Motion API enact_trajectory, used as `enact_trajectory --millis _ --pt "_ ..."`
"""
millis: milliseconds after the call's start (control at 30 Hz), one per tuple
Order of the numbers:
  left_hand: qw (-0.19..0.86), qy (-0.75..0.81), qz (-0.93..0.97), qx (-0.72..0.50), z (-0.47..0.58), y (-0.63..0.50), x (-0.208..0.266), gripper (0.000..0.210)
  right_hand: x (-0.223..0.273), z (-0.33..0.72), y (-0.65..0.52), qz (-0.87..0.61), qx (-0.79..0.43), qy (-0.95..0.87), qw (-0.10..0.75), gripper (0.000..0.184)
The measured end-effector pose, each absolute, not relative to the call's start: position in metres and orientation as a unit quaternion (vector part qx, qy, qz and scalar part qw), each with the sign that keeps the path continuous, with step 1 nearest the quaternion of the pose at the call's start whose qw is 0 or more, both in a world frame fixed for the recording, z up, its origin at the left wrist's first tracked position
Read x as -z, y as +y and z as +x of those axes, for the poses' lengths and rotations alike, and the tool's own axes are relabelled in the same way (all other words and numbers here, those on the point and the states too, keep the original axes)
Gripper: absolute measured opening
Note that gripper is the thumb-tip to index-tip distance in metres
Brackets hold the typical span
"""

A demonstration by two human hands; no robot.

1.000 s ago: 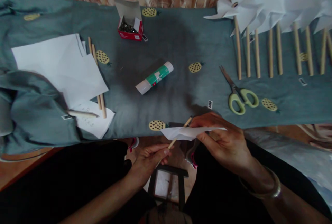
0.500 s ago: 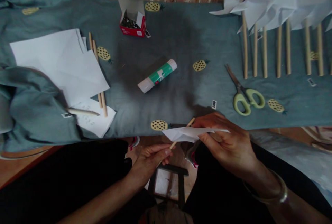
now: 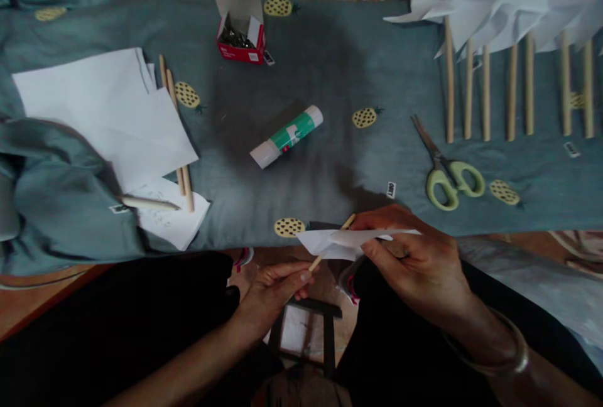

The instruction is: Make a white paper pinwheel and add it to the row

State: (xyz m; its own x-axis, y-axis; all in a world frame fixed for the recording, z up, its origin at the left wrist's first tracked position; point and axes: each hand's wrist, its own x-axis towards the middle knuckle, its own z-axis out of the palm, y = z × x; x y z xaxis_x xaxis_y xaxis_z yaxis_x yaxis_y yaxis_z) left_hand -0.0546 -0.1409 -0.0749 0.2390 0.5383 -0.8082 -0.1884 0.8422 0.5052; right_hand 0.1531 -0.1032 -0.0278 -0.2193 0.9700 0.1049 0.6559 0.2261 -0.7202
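At the near edge of the cloth, my left hand (image 3: pixel 282 284) is closed on the lower end of a thin wooden stick (image 3: pixel 316 263). The stick slants up to the right behind a folded white paper pinwheel (image 3: pixel 325 244), and its far tip shows above the paper. My right hand (image 3: pixel 414 262) has its thumb and fingers closed on the paper pinwheel's right side, near the stick's upper end. Whether the right fingertips also touch the stick is hidden by the paper.
Finished paper pinwheels (image 3: pixel 499 5) on sticks lie at back right, with green-handled scissors (image 3: pixel 443 187) before them. A glue stick (image 3: pixel 287 137) lies mid-table. Behind it stands an open red box (image 3: pixel 240 54) of metal pins. Left are white paper sheets (image 3: pixel 103 105), wooden sticks (image 3: pixel 187 187) and a pencil (image 3: pixel 149 204).
My hands keep the same hold on the stick and the paper pinwheel. The paper has tilted very slightly, and the view has shifted a little.
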Motion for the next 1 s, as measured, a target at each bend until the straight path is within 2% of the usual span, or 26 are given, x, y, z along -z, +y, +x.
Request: enact_trajectory --millis 267,467,733,1000 --pt "0.786 0.549 0.152 -0.238 -0.054 -0.147 0.077 0.031 0.02 0.152 -0.096 -0.596 -0.328 -0.687 0.257 0.011" --pt "0.8 0.527 0.152 -0.243 -0.053 -0.148 0.07 0.043 0.02 0.154 -0.084 -0.593 -0.372 -0.675 0.231 0.011" --pt "0.811 0.505 0.136 -0.261 -0.054 -0.15 0.068 0.047 0.021 0.156 -0.075 -0.596 -0.383 -0.674 0.208 0.014" --pt "0.807 0.496 0.161 -0.278 -0.051 -0.152 0.059 0.033 0.027 0.16 -0.059 -0.551 -0.483 -0.649 0.203 0.021"
